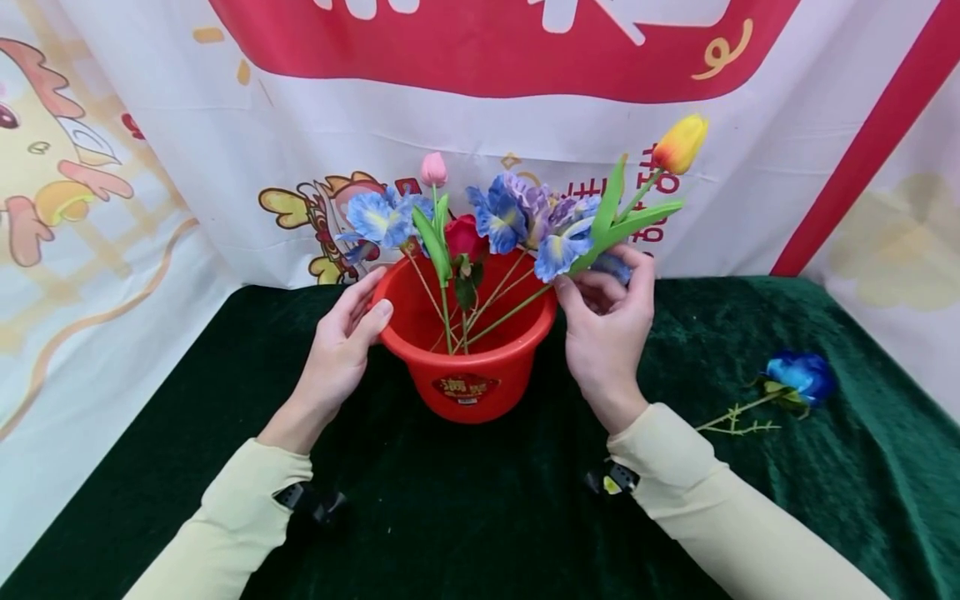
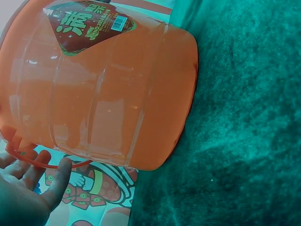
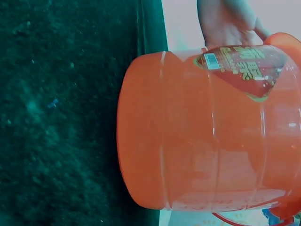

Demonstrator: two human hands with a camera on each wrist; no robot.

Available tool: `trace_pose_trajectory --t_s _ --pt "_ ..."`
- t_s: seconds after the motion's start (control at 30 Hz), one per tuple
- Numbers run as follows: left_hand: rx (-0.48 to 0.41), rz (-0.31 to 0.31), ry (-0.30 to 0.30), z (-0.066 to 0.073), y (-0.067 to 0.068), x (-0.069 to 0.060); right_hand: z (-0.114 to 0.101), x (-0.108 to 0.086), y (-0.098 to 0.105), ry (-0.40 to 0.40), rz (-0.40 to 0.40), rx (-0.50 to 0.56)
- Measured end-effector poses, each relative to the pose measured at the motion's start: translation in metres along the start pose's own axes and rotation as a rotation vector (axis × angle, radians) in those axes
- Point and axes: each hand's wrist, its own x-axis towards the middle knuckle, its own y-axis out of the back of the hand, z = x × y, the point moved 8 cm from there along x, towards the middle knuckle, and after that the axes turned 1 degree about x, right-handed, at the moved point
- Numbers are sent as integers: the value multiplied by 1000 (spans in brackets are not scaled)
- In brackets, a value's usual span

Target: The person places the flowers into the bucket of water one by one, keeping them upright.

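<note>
A red plastic bucket (image 1: 468,392) stands upright, holding several artificial flowers: a pink tulip (image 1: 433,169), a red rose (image 1: 465,236), blue irises (image 1: 382,218) and a yellow-red tulip (image 1: 680,144). At the bucket's left rim my left hand (image 1: 337,346) grips it, thumb in front; the left wrist view shows that thumb beside the thin red handle (image 2: 47,165). Above the right rim, my right hand (image 1: 611,333) pinches the yellow-red tulip's green stem near its leaves; some fingertips hide behind leaves and petals. The right wrist view shows mostly the bucket (image 3: 188,136).
A blue rose (image 1: 802,377) lies on the dark green cloth (image 1: 480,517) to the right, its stem partly behind my right sleeve. White printed backdrop cloth (image 1: 465,121) hangs behind the bucket. Both wrists carry small black devices (image 1: 307,500).
</note>
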Motion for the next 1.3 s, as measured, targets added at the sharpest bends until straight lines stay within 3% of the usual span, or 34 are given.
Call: trace_pose_trajectory --t_s 0.43,1.0,1.3 --pt "-17 -4 -11 1 0 -1 0 -4 2 -28 -7 27" --pt "-11 0 -4 1 0 -1 -3 2 28 -62 55 76" --pt "-33 -7 -4 0 -1 -1 -4 -1 46 -121 83 83"
